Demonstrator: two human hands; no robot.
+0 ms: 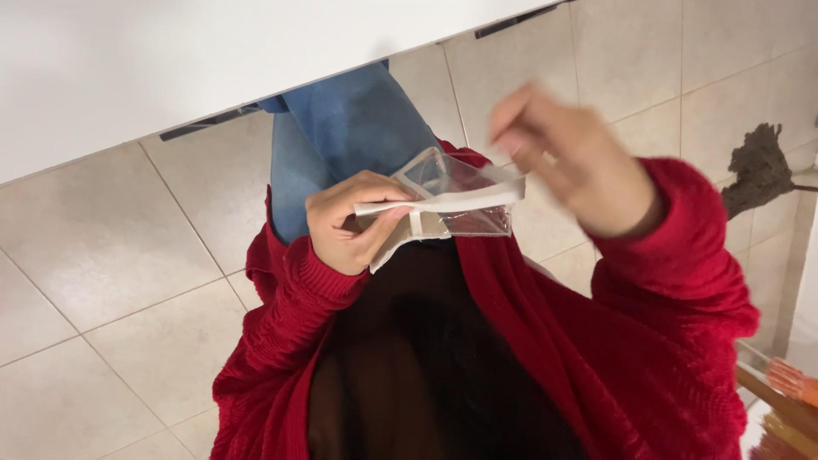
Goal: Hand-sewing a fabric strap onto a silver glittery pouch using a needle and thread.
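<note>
White tabletop [128, 68] spans the upper left, its edge running diagonally over a beige tiled floor [111, 255] — a dark grey mop head [757, 166] lies at the right edge, orange-bristled brush [792, 381] at the lower right corner.

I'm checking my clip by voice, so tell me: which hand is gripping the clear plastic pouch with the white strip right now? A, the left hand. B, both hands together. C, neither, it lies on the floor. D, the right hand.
A: the left hand pinches the clear plastic pouch at its white strip, while the right hand is blurred above it, apparently off the pouch.
</note>
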